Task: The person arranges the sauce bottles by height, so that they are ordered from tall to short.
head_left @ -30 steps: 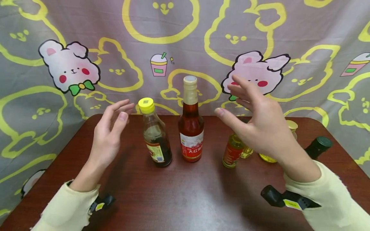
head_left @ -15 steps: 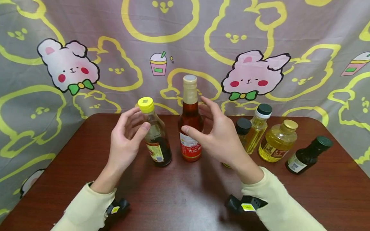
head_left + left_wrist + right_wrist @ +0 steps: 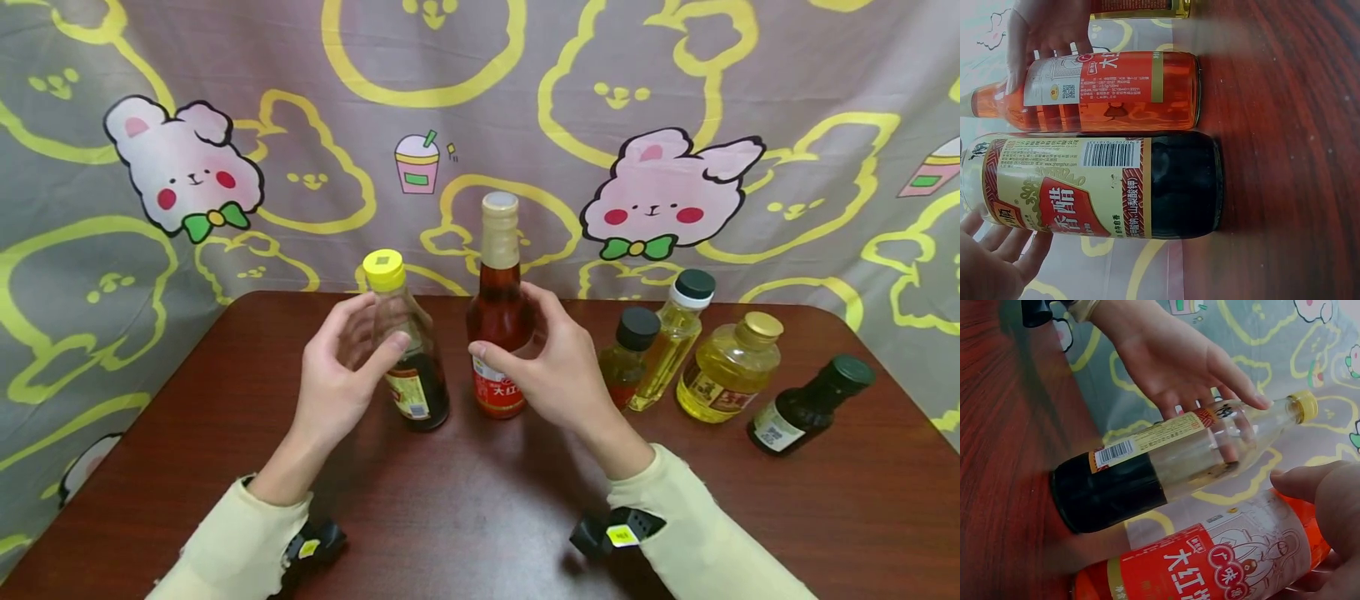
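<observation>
In the head view a dark-liquid bottle with a yellow cap (image 3: pixel 418 392) stands upright, left of a taller red bottle with a cream neck (image 3: pixel 498 393). My left hand (image 3: pixel 335 375) curls round the yellow-capped bottle's upper part, thumb in front and fingers behind. The right hand (image 3: pixel 561 362) grips the red bottle below its neck, thumb across the front. Fingers of the left hand (image 3: pixel 1172 356) show through the clear glass in the right wrist view. Behind the red bottle (image 3: pixel 1119 94), the right hand's fingers are partly hidden in the left wrist view.
To the right on the brown table (image 3: pixel 450 517) stand a small black-capped bottle (image 3: pixel 622 362), a slim oil bottle (image 3: pixel 671 342), a round oil bottle with a gold cap (image 3: pixel 726 367) and a dark green-capped bottle (image 3: pixel 802 412). A patterned cloth (image 3: pixel 480 67) hangs behind.
The right hand has moved left from above the small bottles to the red bottle and taken hold. My left hand has moved right and closed round the yellow-capped bottle.
</observation>
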Demonstrator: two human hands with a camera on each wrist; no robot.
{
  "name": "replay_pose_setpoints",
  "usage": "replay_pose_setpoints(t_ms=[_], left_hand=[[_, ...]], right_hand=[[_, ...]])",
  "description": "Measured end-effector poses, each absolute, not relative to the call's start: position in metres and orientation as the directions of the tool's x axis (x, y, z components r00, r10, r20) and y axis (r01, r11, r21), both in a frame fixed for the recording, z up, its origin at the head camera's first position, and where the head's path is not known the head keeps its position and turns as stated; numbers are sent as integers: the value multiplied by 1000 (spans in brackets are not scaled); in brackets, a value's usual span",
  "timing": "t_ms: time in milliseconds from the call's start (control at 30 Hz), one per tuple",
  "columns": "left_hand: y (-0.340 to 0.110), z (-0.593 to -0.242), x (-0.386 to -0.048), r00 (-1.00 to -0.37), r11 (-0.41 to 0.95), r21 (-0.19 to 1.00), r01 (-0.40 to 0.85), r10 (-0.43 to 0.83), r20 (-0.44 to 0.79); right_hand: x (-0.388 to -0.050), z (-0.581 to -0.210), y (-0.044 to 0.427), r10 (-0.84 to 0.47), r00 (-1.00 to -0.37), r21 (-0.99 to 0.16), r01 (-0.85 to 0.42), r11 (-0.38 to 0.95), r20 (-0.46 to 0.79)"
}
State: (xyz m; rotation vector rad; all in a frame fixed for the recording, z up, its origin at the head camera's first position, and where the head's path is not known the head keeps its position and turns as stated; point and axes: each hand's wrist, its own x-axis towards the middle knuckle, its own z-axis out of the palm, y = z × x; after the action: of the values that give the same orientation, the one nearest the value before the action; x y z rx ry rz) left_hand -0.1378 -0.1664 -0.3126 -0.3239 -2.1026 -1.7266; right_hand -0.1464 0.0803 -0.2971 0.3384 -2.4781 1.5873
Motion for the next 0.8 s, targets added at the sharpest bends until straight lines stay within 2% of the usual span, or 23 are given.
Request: replay_pose_setpoints(t_ms=[300,800], left_hand=[[-170,-317,-140,-883,226,858,461,17,469],[-181,-314,-140,-889,341,828,444,58,453]], right_hand=[[-144,-305,80,-67,-956,-860,-285,423,284],[-145,-308,77,-67,-951,-851,-299,431,300]])
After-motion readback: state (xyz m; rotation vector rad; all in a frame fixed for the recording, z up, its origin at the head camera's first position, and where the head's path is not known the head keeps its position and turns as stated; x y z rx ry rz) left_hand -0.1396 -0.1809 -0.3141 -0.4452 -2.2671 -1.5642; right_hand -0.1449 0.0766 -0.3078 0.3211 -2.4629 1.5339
